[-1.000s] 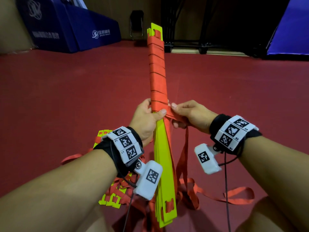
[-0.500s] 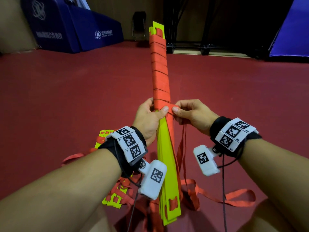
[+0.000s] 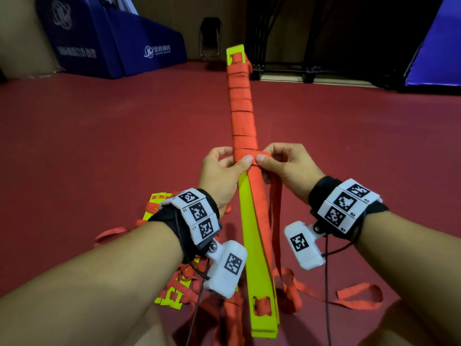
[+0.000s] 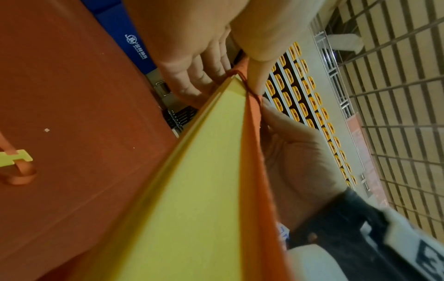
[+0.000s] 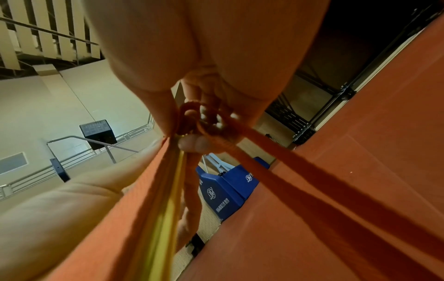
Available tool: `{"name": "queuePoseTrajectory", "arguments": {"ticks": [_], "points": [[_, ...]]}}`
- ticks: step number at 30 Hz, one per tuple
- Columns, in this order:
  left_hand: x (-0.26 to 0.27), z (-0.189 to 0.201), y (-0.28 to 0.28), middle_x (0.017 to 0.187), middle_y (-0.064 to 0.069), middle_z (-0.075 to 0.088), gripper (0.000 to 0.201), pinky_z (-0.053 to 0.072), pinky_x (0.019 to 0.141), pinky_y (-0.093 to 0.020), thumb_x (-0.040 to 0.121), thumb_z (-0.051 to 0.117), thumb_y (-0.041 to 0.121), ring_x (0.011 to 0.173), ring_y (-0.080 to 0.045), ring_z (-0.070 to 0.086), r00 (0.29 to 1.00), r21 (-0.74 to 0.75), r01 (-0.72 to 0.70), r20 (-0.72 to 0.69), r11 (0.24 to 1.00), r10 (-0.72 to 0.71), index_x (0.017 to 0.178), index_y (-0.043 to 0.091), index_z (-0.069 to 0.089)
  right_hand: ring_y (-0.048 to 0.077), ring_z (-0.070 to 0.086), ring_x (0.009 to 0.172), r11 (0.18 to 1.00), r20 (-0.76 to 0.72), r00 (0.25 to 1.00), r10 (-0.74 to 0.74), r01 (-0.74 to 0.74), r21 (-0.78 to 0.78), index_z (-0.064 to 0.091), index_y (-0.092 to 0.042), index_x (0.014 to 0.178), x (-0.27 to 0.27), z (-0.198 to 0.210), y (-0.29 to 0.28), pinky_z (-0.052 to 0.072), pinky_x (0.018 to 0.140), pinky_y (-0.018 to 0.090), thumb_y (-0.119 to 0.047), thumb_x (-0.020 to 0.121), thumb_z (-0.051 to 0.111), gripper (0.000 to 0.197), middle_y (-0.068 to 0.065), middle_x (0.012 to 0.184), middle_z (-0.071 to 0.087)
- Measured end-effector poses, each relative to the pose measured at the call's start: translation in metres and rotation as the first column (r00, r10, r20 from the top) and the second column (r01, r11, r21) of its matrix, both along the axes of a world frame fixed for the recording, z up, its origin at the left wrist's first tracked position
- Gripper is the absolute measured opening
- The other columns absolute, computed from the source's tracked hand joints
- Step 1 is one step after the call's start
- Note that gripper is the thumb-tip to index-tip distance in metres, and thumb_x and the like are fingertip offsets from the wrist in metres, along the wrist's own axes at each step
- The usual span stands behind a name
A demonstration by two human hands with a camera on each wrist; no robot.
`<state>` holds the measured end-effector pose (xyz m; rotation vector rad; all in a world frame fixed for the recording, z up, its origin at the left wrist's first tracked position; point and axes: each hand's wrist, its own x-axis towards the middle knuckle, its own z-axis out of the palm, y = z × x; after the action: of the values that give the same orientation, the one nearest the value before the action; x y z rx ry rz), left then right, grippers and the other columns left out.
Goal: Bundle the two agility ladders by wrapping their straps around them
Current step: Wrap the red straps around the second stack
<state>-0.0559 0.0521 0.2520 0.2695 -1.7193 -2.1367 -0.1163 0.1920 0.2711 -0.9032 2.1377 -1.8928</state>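
A stack of yellow ladder rungs (image 3: 257,245) points away from me, its far half wound in orange strap (image 3: 242,108). My left hand (image 3: 219,171) grips the stack at mid-length, thumb pressed on the newest wrap. My right hand (image 3: 284,166) pinches the strap just beside that thumb, and loose strap (image 3: 275,216) hangs down from it to the floor. In the left wrist view the yellow rungs (image 4: 199,180) fill the middle with the strap (image 4: 254,133) along their edge. In the right wrist view the strap (image 5: 276,167) runs from my fingers. The second ladder (image 3: 172,290) lies tangled on the floor under my left forearm.
Red floor (image 3: 99,151) all around. Blue padded blocks (image 3: 119,41) stand at the back left, a dark metal frame (image 3: 299,46) at the back middle, a blue mat (image 3: 439,51) at the back right. Loose strap loops (image 3: 359,295) lie on the floor by my right arm.
The wrap has been drawn across the stack towards the left thumb, and my right hand has risen beside it. The stack's far end has tipped slightly upward.
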Motion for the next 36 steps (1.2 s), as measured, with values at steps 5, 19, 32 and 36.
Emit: {"name": "queuePoseTrajectory", "arguments": {"ticks": [5,19,32,36], "points": [[0.003,-0.005,0.007,0.11,-0.001,0.074,0.063,0.058,0.091,-0.046,0.059,0.08,0.059,0.099,-0.025,0.072,0.998,-0.27,-0.059,0.002,0.961,0.062,0.112,0.026,0.071,0.012,0.048,0.048,0.996,-0.058,0.995,-0.086,0.086,0.011,0.06,-0.003,0.077,-0.004,0.0,-0.001,0.041,0.05,0.021,-0.005,0.095,0.064,0.019,0.003,0.055,0.055],[0.004,-0.007,0.004,0.08,0.01,0.069,0.045,0.056,0.065,-0.036,0.062,0.084,0.034,0.074,-0.014,0.069,0.992,-0.371,0.121,0.07,0.921,-0.102,0.104,0.042,0.075,0.012,0.05,0.055,0.996,-0.065,0.997,-0.048,0.053,0.077,0.061,-0.01,0.073,-0.009,-0.002,0.008,0.042,0.057,0.021,-0.01,0.096,0.065,0.023,0.004,0.062,0.058],[0.002,-0.004,0.0,0.089,-0.007,0.071,0.037,0.055,0.061,-0.025,0.086,0.062,-0.015,0.07,-0.015,0.067,0.975,-0.168,0.206,0.115,0.964,-0.188,0.116,0.008,0.063,0.014,0.041,0.056,0.982,-0.03,1.0,-0.009,0.014,0.187,0.061,-0.009,0.076,-0.019,0.0,0.014,0.032,0.053,0.022,-0.007,0.094,0.065,0.019,0.005,0.062,0.052],[0.001,-0.005,0.002,0.086,-0.009,0.07,0.037,0.05,0.053,-0.021,0.088,0.054,-0.017,0.059,-0.008,0.064,0.978,-0.157,0.195,0.103,0.968,-0.181,0.115,0.006,0.063,0.018,0.042,0.061,0.964,-0.095,0.995,-0.002,0.027,0.264,0.063,-0.009,0.077,-0.021,-0.004,0.016,0.032,0.056,0.026,-0.02,0.097,0.065,0.023,0.0,0.061,0.053]]}}
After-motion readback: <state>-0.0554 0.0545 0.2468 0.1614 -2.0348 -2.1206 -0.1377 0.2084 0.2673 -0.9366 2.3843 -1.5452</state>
